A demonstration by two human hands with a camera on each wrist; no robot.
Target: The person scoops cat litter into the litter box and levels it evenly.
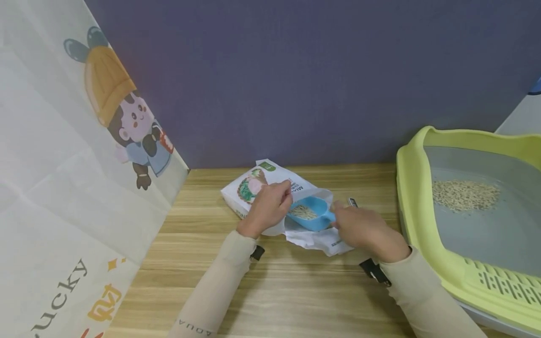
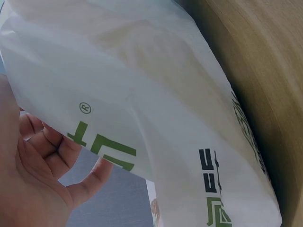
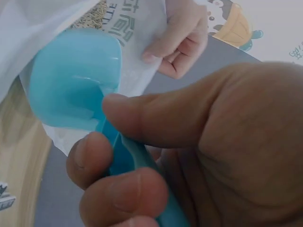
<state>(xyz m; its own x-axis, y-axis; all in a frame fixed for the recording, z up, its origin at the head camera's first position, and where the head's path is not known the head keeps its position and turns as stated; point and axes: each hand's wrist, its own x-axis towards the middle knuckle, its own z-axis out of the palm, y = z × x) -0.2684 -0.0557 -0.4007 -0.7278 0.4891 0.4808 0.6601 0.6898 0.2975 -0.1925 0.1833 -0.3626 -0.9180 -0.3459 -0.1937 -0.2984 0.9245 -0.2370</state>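
Observation:
A white printed bag (image 1: 302,180) lies on its side on the wooden table, its mouth towards the right. My left hand (image 1: 270,206) grips the upper edge of that mouth, with the fingers (image 2: 92,182) bent at the plastic in the left wrist view. My right hand (image 1: 365,227) holds a light blue scoop (image 1: 313,219) by its handle. The scoop's bowl (image 3: 71,78) is at the bag's opening. Tan pellets (image 1: 303,212) show within the bowl's outline in the head view; pellets (image 3: 92,16) also lie beyond its rim, inside the bag.
At the right stands a yellow-green litter tray (image 1: 418,206) with a grey base and a patch of similar pellets (image 1: 465,195). A dark blue-purple wall panel (image 1: 296,84) rises behind the table (image 1: 274,291). A printed white sheet (image 1: 50,164) borders the left.

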